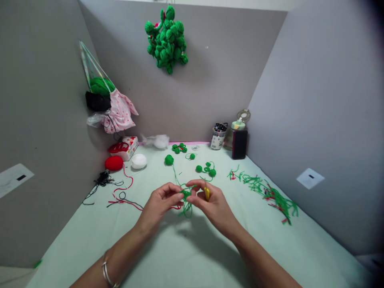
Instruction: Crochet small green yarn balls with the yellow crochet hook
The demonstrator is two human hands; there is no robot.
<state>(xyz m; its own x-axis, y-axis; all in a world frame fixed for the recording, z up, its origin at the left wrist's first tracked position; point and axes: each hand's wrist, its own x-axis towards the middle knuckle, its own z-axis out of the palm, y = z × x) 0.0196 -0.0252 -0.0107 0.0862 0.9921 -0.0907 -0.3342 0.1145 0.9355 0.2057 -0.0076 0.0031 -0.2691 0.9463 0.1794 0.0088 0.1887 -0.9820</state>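
My left hand pinches a small green crochet piece above the middle of the table. On its other side my right hand is closed, thumb and index finger at the piece. Tucked among the right hand's fingers is a yellow-handled crochet hook, partly covered. Loops of loose green yarn dangle below the work. A strand runs back to a green yarn ball. Beyond the hands lie small green crocheted balls with yarn tails.
Red yarn, white yarn and black strands lie at left, beside a box. Green and red yarn scraps spread at right. A pen cup and dark phone stand behind. Grey partitions enclose the table.
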